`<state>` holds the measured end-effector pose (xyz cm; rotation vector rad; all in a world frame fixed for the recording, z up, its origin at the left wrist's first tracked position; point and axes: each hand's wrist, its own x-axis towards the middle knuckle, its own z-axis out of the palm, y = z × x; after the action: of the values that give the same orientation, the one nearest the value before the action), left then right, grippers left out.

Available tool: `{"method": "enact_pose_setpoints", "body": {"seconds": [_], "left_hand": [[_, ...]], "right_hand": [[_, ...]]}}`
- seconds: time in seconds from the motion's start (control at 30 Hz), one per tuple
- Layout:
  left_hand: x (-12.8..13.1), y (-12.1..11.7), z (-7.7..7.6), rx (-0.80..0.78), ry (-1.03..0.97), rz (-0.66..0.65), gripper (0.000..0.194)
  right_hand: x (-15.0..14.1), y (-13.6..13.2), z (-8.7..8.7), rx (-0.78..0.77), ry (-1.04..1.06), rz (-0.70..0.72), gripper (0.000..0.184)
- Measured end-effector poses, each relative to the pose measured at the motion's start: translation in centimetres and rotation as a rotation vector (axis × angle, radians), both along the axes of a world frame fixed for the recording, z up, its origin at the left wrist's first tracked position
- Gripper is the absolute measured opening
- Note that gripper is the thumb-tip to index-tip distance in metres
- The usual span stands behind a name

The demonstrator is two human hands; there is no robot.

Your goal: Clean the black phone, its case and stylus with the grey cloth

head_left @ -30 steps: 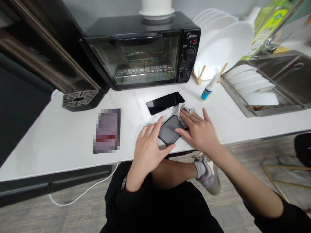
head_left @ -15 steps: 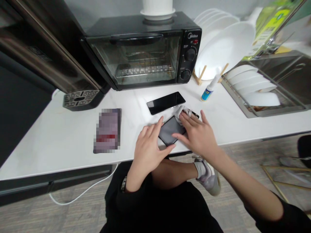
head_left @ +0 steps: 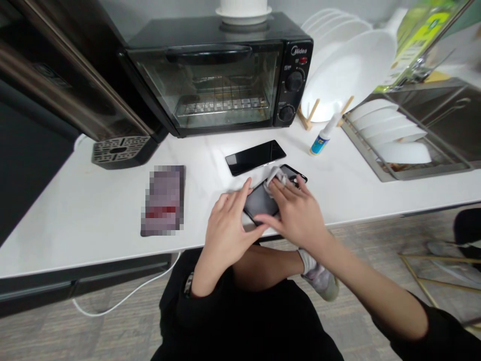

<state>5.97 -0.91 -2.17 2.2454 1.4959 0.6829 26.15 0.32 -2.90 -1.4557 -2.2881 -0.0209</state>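
A dark phone (head_left: 258, 202) lies slanted near the counter's front edge, partly covered by both hands. My left hand (head_left: 226, 220) grips its near-left end, thumb along the lower side and fingers at the upper side. Under the fingertips of my right hand (head_left: 300, 215) a crumpled whitish cloth (head_left: 275, 176) is pressed against the phone's surface. The right thumb reaches over the phone's lower edge, close to the left thumb. Just behind lies a second black phone (head_left: 255, 157), screen up. A small spray bottle (head_left: 321, 140) with a blue label stands behind and to the right.
To the left lies a blurred-out flat rectangular thing (head_left: 163, 200). A black toaster oven (head_left: 221, 87) stands at the back, beside a tall machine with a drip tray (head_left: 120, 150). White plates (head_left: 349, 70) stand in a wooden rack; at right is a sink (head_left: 447, 110) with dishes.
My right hand has slid the cloth a little left along the phone, baring more of its far-right end. My left hand keeps its hold. The view has shifted slightly.
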Motion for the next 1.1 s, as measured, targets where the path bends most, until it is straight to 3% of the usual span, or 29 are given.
{"method": "enact_pose_setpoints", "body": {"seconds": [0.1,0.17,0.3,0.4,0.5,0.63,0.73,0.8,0.97,1.1], "left_hand": [[-0.4,0.2,-0.2,-0.018,0.007,-0.03,0.094],[-0.5,0.3,-0.3,-0.035,0.014,-0.028,0.095],[-0.3,0.1,0.1,-0.045,-0.002,-0.011,0.099],[0.0,-0.1,0.4,-0.041,0.008,-0.022,0.099],[0.2,-0.2,0.4,-0.025,0.014,-0.014,0.096],[0.1,-0.1,0.1,-0.016,0.005,-0.02,0.094],[-0.1,0.0,0.0,-0.015,0.022,-0.034,0.091],[-0.1,0.1,0.0,-0.021,0.046,-0.02,0.091],[0.0,-0.1,0.3,-0.036,0.04,-0.015,0.094],[0.2,-0.3,0.4,-0.02,0.041,-0.013,0.095]], "right_hand": [[-4.0,-3.0,-0.3,-0.018,0.109,0.124,0.097],[-4.8,-4.5,-0.2,-0.05,0.172,0.179,0.098],[-0.8,-4.6,0.2,-0.117,0.128,0.216,0.073],[3.4,-2.4,0.3,-0.054,0.016,0.07,0.067],[4.5,-0.4,0.0,0.014,-0.045,-0.08,0.066],[0.4,-1.0,-0.5,-0.005,0.04,-0.082,0.078],[-3.4,-3.2,-0.7,-0.048,0.15,0.066,0.085],[-4.2,-4.5,-0.6,-0.081,0.195,0.159,0.086],[0.2,-4.5,-0.2,-0.158,0.156,0.257,0.062],[4.2,-1.7,0.0,-0.057,0.023,0.031,0.061]]}}
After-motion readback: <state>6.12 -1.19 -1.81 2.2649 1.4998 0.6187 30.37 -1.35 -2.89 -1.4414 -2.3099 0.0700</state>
